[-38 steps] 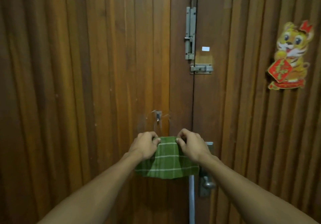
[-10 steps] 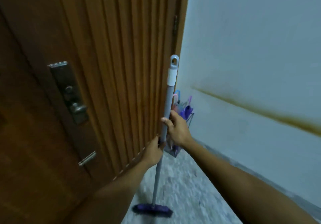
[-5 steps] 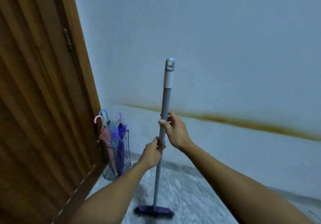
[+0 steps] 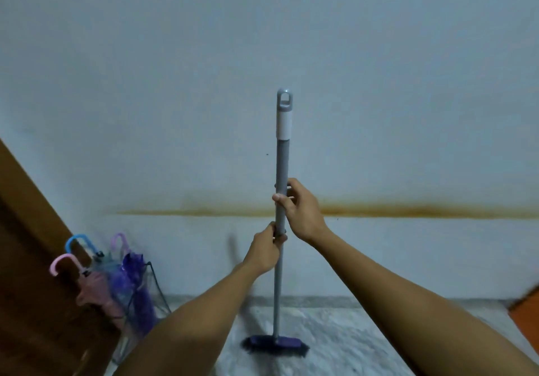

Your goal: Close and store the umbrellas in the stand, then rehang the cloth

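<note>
Swung further right since half a second before, the view left the wooden door [image 4: 26, 229] only at the left edge, and the umbrellas [image 4: 116, 282] sat lower-left, closed and upright in the wire stand [image 4: 159, 291] in the corner between door and wall [image 4: 379, 84]. Both hands stayed on the upright broom [image 4: 281, 171]: the left hand [image 4: 264, 251] wrapped its pole low, the right hand [image 4: 300, 212] gripped just above. Its purple head [image 4: 275, 343] rested on open grey floor [image 4: 350, 340], well apart from the stand.
</note>
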